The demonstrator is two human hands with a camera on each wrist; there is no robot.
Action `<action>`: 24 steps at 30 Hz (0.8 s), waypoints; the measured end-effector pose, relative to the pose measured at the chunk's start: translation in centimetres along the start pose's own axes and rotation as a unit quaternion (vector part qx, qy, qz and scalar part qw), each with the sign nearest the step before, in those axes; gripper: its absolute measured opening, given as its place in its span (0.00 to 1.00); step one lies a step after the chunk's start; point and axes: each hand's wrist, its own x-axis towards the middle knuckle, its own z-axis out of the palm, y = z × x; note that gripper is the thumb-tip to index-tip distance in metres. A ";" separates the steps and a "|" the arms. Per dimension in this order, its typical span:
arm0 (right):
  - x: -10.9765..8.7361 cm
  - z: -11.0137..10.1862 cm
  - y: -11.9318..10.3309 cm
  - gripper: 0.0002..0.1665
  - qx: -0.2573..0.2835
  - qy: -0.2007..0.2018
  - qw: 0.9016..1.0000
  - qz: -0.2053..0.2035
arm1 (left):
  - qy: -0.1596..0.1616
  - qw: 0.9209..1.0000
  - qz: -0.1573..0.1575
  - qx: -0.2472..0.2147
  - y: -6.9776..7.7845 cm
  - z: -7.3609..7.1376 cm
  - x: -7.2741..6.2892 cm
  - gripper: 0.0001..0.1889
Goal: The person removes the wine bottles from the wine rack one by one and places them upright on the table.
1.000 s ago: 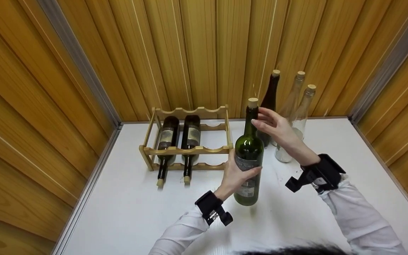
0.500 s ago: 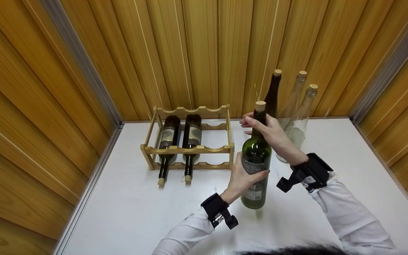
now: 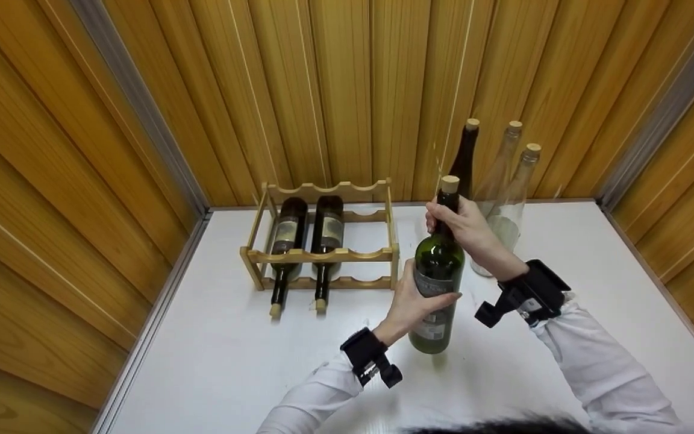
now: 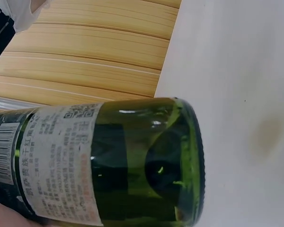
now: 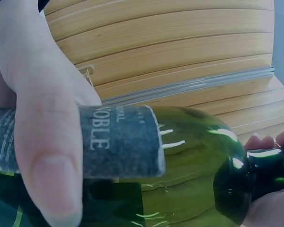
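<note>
A green wine bottle (image 3: 433, 322) with a cork in its mouth is held nearly upright, its base a little above the white table. My left hand (image 3: 410, 301) grips the body at the label, the thumb laid across it. Higher up, my right hand (image 3: 470, 229) wraps its fingers round the neck below the cork (image 3: 450, 184). In the left wrist view the bottle's green base (image 4: 146, 165) and printed back label (image 4: 61, 165) show. In the right wrist view a thumb (image 5: 49, 156) crosses the dark label (image 5: 120, 142), while other fingers hold the neck (image 5: 270, 170).
Left of the hands stands a wooden wine rack (image 3: 356, 255), with two dark corked bottles lying in it, necks toward the front. Behind my right hand stand a dark corked bottle (image 3: 464, 157) and two clear corked bottles (image 3: 506, 229). Wood-panelled walls (image 3: 347, 90) enclose the table.
The green bottle has moved slightly right and nearer me, carried by my left hand. My right hand's fingers, loose beside the neck earlier, have closed round it.
</note>
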 end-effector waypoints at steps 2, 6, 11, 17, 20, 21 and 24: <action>0.0 -0.1 0.0 0.17 0.003 0.005 1.000 -0.003 | -0.014 1.000 -0.009 0.004 0.0 -0.2 0.1 0.42; 0.0 -0.5 0.1 0.19 -0.009 0.009 1.000 -0.017 | -0.042 0.999 -0.009 0.006 0.0 -0.9 0.2 0.44; 0.3 -1.4 0.5 0.21 -0.025 0.028 0.998 -0.043 | -0.039 0.999 0.024 0.004 0.1 -2.0 0.4 0.44; 1.3 -2.9 1.6 0.20 -0.034 0.077 0.994 -0.075 | -0.008 0.999 0.039 0.015 -0.5 -3.3 0.2 0.35; 1.9 -3.7 2.2 0.19 -0.027 0.090 0.991 -0.095 | -0.003 0.999 0.033 0.019 -0.9 -4.0 0.0 0.32; 2.1 -4.0 2.5 0.19 -0.026 0.094 0.990 -0.102 | -0.003 0.999 0.031 0.022 -1.1 -4.2 -0.1 0.31; 2.8 -4.8 3.3 0.18 -0.034 0.105 0.987 -0.120 | -0.009 0.999 0.026 0.026 -1.4 -5.1 -0.3 0.29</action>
